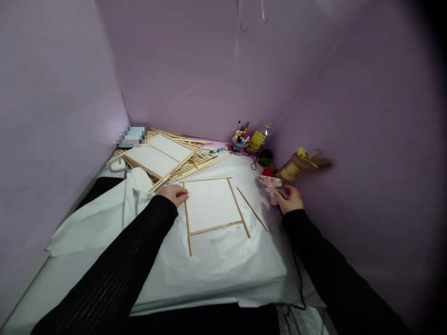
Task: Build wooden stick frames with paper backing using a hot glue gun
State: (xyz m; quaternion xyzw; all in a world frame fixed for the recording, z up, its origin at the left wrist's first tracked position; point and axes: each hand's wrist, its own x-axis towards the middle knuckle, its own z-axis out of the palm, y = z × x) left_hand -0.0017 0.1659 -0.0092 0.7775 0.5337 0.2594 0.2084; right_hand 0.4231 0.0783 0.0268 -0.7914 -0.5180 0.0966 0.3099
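Gripping a pink glue gun (271,182) with my right hand (292,199), left hand (172,193) pinching the wooden-stick frame (216,227); snagged cord (301,283) could jerk the gun.

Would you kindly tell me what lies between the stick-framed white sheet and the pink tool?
In the head view, one loose wooden stick lies on the white covering between them.

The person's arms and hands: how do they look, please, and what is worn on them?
Both arms wear long black sleeves reaching the wrists. The left sleeve shows fine ribbed lines with a slight sheen; the right sleeve looks plain and dark, its texture hard to make out. The left hand and right hand are bare, without gloves.
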